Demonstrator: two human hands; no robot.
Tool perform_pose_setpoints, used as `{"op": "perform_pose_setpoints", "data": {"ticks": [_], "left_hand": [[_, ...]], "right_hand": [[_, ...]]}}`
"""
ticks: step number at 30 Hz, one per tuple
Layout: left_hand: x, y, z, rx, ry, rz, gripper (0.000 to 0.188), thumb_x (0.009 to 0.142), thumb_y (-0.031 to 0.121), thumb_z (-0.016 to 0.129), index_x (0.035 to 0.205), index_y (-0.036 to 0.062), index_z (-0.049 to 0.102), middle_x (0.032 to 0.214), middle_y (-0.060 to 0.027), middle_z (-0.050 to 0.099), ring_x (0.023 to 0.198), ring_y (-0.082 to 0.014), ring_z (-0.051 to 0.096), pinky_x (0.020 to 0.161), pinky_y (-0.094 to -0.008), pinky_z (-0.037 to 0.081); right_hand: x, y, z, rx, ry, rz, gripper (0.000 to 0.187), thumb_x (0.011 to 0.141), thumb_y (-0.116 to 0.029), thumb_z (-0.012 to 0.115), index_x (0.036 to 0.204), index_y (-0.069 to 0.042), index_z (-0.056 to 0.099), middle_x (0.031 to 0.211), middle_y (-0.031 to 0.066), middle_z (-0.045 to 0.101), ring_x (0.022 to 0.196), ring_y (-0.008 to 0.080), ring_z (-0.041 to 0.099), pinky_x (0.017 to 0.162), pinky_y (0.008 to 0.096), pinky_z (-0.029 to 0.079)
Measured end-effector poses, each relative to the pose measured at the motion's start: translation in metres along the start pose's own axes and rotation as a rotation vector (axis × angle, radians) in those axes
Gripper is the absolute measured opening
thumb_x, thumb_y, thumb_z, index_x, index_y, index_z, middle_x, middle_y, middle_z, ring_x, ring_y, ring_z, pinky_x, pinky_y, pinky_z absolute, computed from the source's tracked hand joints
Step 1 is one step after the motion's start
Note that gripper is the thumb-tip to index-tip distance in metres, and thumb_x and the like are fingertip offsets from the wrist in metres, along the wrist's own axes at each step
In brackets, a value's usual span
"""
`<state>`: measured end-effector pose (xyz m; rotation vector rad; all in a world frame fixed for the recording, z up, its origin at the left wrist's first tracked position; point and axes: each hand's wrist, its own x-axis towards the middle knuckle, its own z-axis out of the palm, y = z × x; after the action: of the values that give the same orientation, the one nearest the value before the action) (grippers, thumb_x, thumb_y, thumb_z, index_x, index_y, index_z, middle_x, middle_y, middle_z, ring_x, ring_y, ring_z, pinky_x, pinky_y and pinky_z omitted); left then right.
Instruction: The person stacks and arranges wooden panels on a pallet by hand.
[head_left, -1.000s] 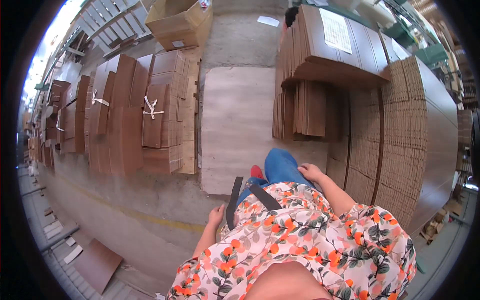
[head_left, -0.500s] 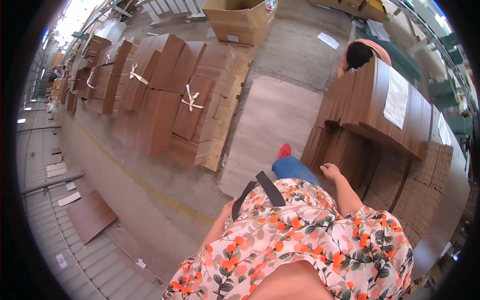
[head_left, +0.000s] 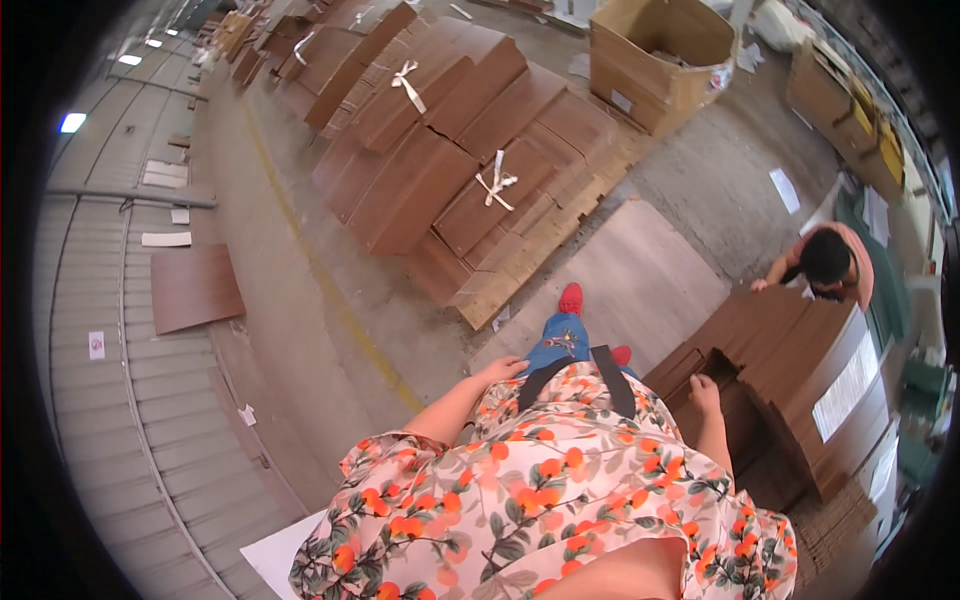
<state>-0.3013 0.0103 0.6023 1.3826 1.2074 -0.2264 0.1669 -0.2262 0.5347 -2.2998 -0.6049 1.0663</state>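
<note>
My left hand (head_left: 505, 370) hangs beside my jeans (head_left: 555, 342), its fingers loosely stretched and nothing seen in them. On the right, my right hand (head_left: 706, 392) is held with loosely bent fingers over the near end of a stack of brown boards (head_left: 775, 350). No object shows in it, and I cannot tell whether it touches the boards. A white printed sheet (head_left: 846, 388) lies on the stack's right part. Dark straps (head_left: 612, 382) hang at the front of my flowered top.
A co-worker (head_left: 835, 262) bends at the stack's far end, one hand on it. Left of the walkway, brown board bundles (head_left: 505, 195) tied with white strips stand on a wooden pallet (head_left: 490, 305). Behind is a large open carton (head_left: 650, 85). A flat sheet (head_left: 650, 245) covers the floor ahead.
My view has turned rightward, and the bundles and carton sit further right. My left hand shows more fully beside my thigh. The co-worker's head has lifted, and one hand now shows on the stack.
</note>
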Motion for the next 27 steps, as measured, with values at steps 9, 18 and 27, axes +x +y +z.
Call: {"op": "perform_pose_setpoints", "data": {"ticks": [9,18,27], "left_hand": [[0.010,0.033,-0.055,0.122,0.428,0.037,0.061,0.080,0.048,0.059,0.119,0.0015,0.054,0.111,-0.0193,0.060,0.104,-0.0298,0.058,0.088,-0.0355,0.044],[0.018,0.018,-0.071,0.027,0.583,0.042,0.059,0.080,0.044,0.060,0.119,-0.0005,0.054,0.113,-0.0191,0.060,0.106,-0.0279,0.057,0.091,-0.0338,0.043],[0.025,0.003,-0.055,0.206,0.372,-0.043,0.056,0.080,0.043,0.059,0.117,0.0006,0.056,0.112,-0.0182,0.060,0.107,-0.0277,0.057,0.091,-0.0333,0.043]], "right_hand": [[-0.040,-0.024,-0.017,-0.148,-0.137,0.132,0.036,0.081,-0.030,0.060,0.101,0.001,0.064,0.097,0.0167,0.066,0.094,0.0265,0.062,0.082,0.0348,0.047],[-0.008,-0.160,-0.029,-0.195,0.023,-0.281,0.042,0.083,-0.032,0.057,0.111,0.000,0.058,0.107,0.0205,0.061,0.101,0.0305,0.059,0.086,0.0357,0.046],[-0.046,-0.143,-0.016,-0.146,-0.016,-0.169,0.043,0.082,-0.030,0.059,0.114,-0.001,0.057,0.105,0.0175,0.063,0.099,0.0271,0.060,0.086,0.0336,0.046]]}}
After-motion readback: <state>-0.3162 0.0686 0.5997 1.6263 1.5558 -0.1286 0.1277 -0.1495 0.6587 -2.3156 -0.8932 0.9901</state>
